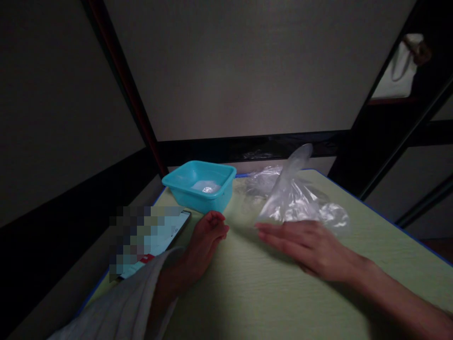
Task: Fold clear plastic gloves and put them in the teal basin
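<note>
My left hand (207,241) hovers over the table in front of a turquoise plastic basin (198,198), its fingers curled in with nothing visible in them. My right hand (309,245) is stretched flat, fingers together and pointing left, in front of a crumpled clear plastic bag (293,200). The bag's lower left corner lies close to the right fingertips; whether they touch it is unclear. One end of the bag sticks up, slightly blurred. Inside the basin lies something white and shiny (207,187), too indistinct to name.
A phone (170,231) with a lit, partly pixelated screen lies at the left table edge, beside my left sleeve. The pale green table (240,293) has a blue edge. Panelled walls close in behind and to the left. A white bag (398,75) sits on a shelf at right.
</note>
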{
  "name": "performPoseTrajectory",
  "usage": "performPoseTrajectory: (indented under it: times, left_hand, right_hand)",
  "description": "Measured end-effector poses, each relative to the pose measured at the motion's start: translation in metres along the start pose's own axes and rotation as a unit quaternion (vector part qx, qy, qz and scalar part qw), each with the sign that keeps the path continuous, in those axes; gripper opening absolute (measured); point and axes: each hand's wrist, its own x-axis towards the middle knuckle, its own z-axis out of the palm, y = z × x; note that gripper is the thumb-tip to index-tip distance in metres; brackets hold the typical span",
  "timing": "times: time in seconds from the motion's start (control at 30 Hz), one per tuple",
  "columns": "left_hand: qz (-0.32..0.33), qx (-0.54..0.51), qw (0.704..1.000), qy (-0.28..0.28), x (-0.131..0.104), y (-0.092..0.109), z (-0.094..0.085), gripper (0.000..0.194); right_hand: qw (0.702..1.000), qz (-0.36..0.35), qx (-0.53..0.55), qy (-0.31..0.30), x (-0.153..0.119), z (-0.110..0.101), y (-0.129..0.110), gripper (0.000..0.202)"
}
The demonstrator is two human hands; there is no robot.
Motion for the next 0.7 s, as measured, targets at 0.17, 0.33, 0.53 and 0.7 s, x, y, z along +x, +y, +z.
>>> performPoseTrajectory:
  times: [0.17, 0.33, 0.53, 0.7]
  left_hand:
    - [0.061, 0.048, 0.996, 0.042, 0.005, -0.004, -0.004, 0.022]
    - [0.171, 0.109, 0.974, 0.098, 0.011, -0.003, -0.007, 0.02]
    - [0.403, 0.339, 0.848, -0.058, -0.004, -0.006, -0.006, 0.012]
    - [0.312, 0.523, 0.732, -0.306, -0.025, -0.014, -0.003, 0.018]
  right_hand:
    - [0.969, -0.036, 0.083, -0.23, 0.01, 0.02, -0.019, 0.038]
    - [0.955, 0.024, 0.213, -0.206, 0.007, 0.013, -0.022, 0.058]
    - [0.92, 0.192, 0.304, -0.153, 0.01, 0.015, -0.022, 0.027]
    - [0.936, 0.213, 0.257, -0.11, 0.008, 0.029, -0.02, 0.021]
